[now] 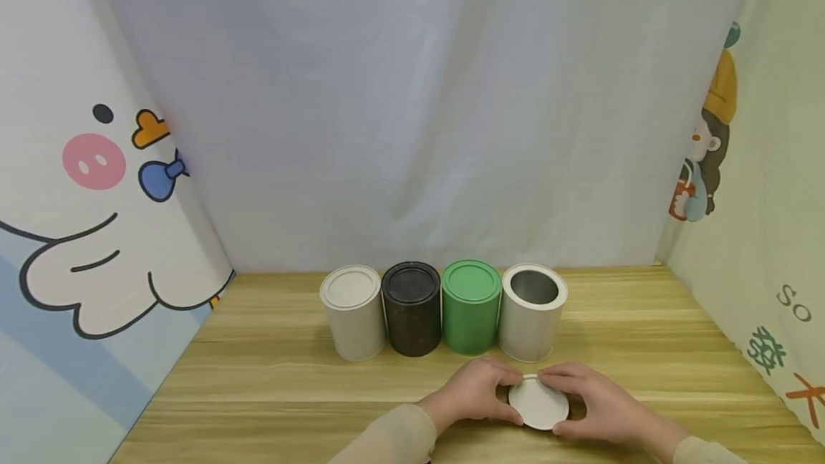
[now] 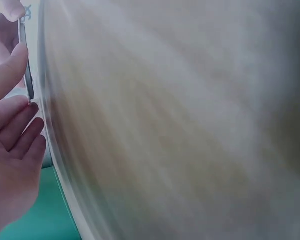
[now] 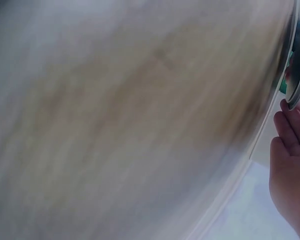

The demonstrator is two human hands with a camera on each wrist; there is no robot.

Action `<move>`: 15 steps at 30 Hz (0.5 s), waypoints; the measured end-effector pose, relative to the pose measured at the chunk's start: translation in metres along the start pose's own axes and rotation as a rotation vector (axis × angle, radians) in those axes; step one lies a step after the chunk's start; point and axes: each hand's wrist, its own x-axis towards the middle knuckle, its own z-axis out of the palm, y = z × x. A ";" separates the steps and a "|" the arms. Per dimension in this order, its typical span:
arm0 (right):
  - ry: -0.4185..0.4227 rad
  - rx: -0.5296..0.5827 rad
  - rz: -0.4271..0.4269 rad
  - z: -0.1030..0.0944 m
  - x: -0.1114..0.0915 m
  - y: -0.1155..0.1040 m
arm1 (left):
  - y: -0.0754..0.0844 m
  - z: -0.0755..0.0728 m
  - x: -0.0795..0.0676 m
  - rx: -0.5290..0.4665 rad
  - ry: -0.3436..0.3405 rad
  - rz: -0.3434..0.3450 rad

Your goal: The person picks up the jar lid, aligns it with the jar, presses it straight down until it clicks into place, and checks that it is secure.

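Observation:
A round white lid point(image 1: 539, 404) is held between both hands at the front of the table, in the head view. My left hand point(image 1: 477, 391) pinches its left edge between thumb and fingers. On the opposite edge my right hand point(image 1: 599, 404) has the same kind of pinch. The left wrist view catches the lid point(image 2: 26, 62) edge-on. In the right wrist view, its metallic underside shows beside the right hand point(image 3: 292, 172). Just behind the hands stands a white can point(image 1: 531, 321) without a cover, its dark inside visible.
Left of the uncovered can, a green can point(image 1: 471, 317), a black can point(image 1: 412, 321) and a second white can point(image 1: 354, 324) stand in a close row, tops covered. Grey cloth point(image 1: 412, 106) hangs behind the wooden table point(image 1: 271, 378); printed cloths flank both sides.

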 end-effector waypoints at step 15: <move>0.062 0.028 0.017 -0.009 0.003 -0.007 | 0.001 -0.015 0.001 -0.080 0.063 0.020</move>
